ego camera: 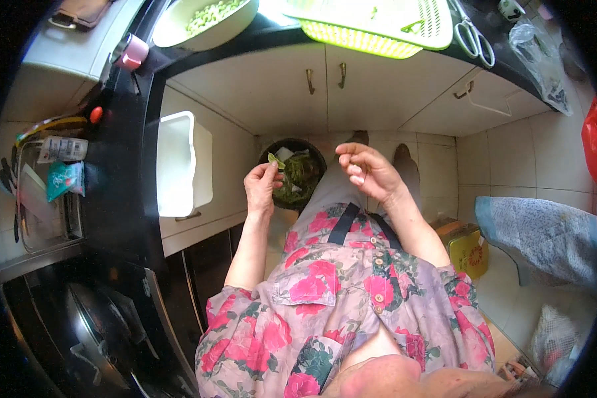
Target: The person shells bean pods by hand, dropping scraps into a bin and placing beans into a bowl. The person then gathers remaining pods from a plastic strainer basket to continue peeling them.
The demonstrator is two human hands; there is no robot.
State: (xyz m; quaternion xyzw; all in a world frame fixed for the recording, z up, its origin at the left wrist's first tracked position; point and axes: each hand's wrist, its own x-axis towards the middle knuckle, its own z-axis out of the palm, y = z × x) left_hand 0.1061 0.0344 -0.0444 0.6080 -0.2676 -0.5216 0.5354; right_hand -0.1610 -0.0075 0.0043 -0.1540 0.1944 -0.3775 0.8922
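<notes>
My left hand (260, 188) pinches a split green bean pod (277, 160) between thumb and fingertips, above a dark round bin (322, 160). Green pod shells (301, 169) and some white scraps lie inside that bin. To its right, my right hand (375, 174) hangs in the air in front of my legs, index finger stretched out and the other fingers curled. Whether something small sits in those curled fingers cannot be made out. On the counter ahead are a pale bowl (209, 42) with shelled green beans (211, 19) and a lime-green slotted basket (363, 42) with a few green bits in it.
Scissors (472, 42) and a clear plastic bag (537, 59) lie right of the basket. A pink cup (134, 49) stands on the left counter. A white container (204, 169) hangs on the left cabinet door. A towel-covered seat (537, 234) is at right.
</notes>
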